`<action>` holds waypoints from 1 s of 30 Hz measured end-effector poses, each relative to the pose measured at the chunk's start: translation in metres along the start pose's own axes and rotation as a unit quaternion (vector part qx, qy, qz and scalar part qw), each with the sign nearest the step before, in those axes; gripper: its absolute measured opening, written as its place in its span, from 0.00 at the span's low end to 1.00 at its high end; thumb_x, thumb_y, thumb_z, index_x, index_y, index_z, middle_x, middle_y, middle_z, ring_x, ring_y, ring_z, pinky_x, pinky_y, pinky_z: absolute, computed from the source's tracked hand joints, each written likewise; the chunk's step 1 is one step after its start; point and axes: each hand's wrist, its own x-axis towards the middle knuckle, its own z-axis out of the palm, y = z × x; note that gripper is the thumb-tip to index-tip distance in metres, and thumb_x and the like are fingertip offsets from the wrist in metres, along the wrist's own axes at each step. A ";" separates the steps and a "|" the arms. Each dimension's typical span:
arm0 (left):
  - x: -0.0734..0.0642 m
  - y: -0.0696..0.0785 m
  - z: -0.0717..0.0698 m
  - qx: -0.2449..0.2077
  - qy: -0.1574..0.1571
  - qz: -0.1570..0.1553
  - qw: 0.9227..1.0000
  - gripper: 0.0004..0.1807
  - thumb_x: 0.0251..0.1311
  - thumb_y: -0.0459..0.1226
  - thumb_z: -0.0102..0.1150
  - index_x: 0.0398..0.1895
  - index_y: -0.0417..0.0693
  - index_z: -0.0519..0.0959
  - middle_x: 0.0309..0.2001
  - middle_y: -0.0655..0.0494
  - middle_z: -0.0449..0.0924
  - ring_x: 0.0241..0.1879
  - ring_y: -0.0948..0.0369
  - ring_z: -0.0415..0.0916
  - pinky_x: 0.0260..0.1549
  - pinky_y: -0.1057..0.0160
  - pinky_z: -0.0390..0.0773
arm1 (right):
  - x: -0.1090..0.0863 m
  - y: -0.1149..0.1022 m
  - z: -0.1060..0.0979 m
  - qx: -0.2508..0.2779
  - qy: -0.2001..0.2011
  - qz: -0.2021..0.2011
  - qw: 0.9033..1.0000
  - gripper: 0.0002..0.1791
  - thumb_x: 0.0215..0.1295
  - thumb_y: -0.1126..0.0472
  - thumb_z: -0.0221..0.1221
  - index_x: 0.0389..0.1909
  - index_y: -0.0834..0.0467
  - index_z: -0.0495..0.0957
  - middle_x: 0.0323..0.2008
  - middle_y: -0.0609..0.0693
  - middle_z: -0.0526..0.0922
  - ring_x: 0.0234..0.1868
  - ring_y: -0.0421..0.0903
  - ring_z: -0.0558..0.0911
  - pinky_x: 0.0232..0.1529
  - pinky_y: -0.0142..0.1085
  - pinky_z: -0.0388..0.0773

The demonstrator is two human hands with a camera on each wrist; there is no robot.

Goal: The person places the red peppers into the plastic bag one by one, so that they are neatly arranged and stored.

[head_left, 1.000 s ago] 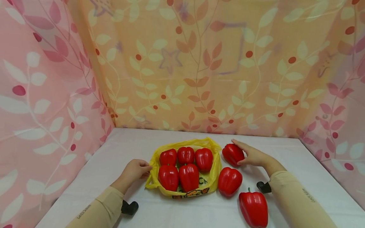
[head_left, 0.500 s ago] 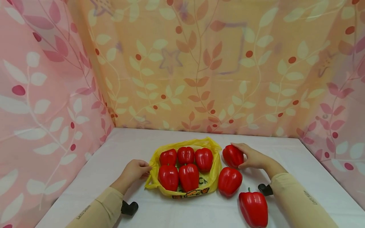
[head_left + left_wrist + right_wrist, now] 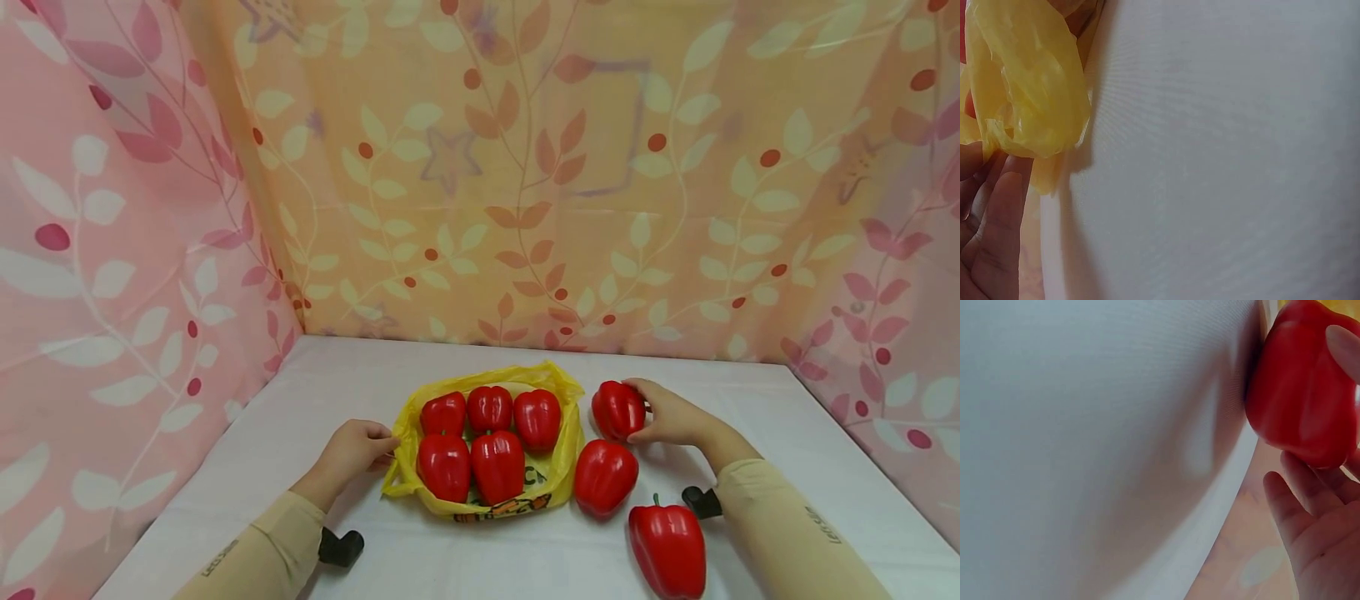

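Observation:
My left hand (image 3: pixel 356 452) pinches the left edge of a yellow plastic bag (image 3: pixel 408 433), and the left wrist view shows the crumpled bag (image 3: pixel 1041 87) at its fingertips. Several red bell peppers (image 3: pixel 497 467) lie inside the wide-mouthed bag. To the right of the bag, my right hand (image 3: pixel 672 418) grips another red bell pepper (image 3: pixel 617 410). In the right wrist view the thumb lies on one side of that pepper (image 3: pixel 1304 387) and fingertips touch the other side. Part of its far end is hidden there.
Two more red bell peppers lie on the white table: one (image 3: pixel 604 479) against the bag's right side, one (image 3: pixel 667 550) nearer the front. Patterned cloth (image 3: pixel 480 183) encloses the table's back and sides. Black wrist mounts (image 3: pixel 341 547) jut from both sleeves.
My right hand's fingers have closed in on the far pepper, which has turned and shifted slightly right, away from the bag. The left hand and bag have stayed in place.

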 end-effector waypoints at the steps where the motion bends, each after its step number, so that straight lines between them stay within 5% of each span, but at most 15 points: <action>1: 0.000 0.000 0.000 0.001 0.000 0.000 1.000 0.06 0.56 0.35 0.60 0.30 0.40 0.82 0.26 0.54 0.79 0.25 0.59 0.77 0.28 0.63 0.80 | -0.001 0.000 0.000 -0.001 0.002 -0.001 1.000 0.55 0.34 0.50 0.74 0.64 0.59 0.55 0.57 0.59 0.66 0.57 0.60 0.65 0.41 0.47 0.78; 11: -0.001 0.001 0.001 0.002 0.000 -0.002 1.000 0.06 0.55 0.35 0.60 0.30 0.40 0.82 0.26 0.54 0.79 0.24 0.59 0.77 0.28 0.63 0.80 | -0.011 0.002 -0.004 -0.035 0.026 -0.037 0.998 0.54 0.37 0.48 0.72 0.66 0.59 0.56 0.57 0.61 0.64 0.57 0.61 0.65 0.42 0.50 0.77; 30: -0.001 0.002 0.002 -0.002 0.002 -0.005 1.000 0.06 0.55 0.35 0.60 0.29 0.40 0.81 0.26 0.53 0.79 0.25 0.58 0.77 0.29 0.63 0.80 | -0.017 0.021 0.000 0.074 0.013 -0.021 0.997 0.52 0.38 0.50 0.72 0.64 0.60 0.55 0.58 0.61 0.66 0.59 0.64 0.64 0.49 0.52 0.73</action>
